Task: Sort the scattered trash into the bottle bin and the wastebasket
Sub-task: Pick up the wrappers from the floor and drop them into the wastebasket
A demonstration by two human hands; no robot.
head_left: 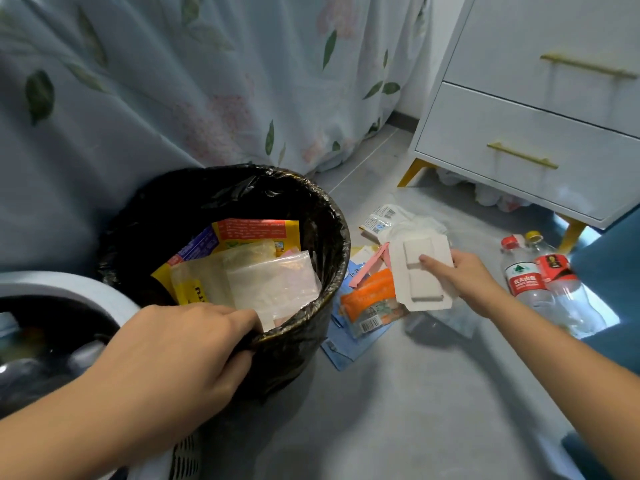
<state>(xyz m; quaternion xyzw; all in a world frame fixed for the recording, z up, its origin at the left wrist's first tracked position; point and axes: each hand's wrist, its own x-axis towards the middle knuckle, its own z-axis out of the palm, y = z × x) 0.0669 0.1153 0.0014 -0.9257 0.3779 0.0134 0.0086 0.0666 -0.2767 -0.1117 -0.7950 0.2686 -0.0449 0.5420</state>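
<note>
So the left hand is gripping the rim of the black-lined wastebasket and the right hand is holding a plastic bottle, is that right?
Not quite. In the head view the left hand does grip the wastebasket rim, but the right hand holds a white moulded packaging tray; the plastic bottles lie untouched on the floor.

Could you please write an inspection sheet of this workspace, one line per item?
Surface: grey floor.
Job's things: black-lined wastebasket holding wrappers; white bottle bin at lower left; two plastic bottles lying on the floor.
Clutter: wrapper pile beside the wastebasket.
Grippers: left hand grips the wastebasket rim; right hand holds a white blister tray.
Cables: nothing seen.
Surroundings: floral curtain, white drawer cabinet.
</note>
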